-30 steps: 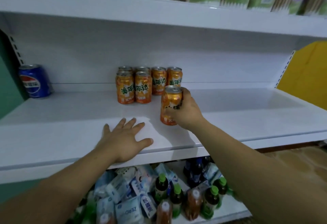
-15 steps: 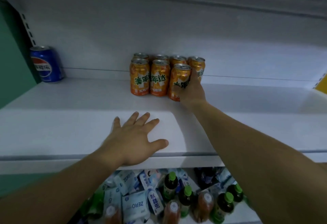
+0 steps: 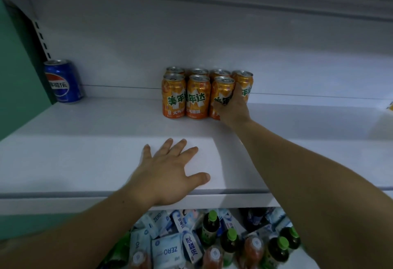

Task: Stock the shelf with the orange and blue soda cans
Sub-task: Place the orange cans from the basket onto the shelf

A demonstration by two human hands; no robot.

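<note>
Head: R hand (image 3: 233,109) grips front-row orange can (image 3: 222,89).

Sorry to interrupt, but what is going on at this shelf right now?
A person is stocking a white shelf. The right hand grips an orange can at the right end of the front row of orange cans, where it looks set down. The left hand rests flat near the shelf's front edge. A blue can stands alone at the far left.
</note>
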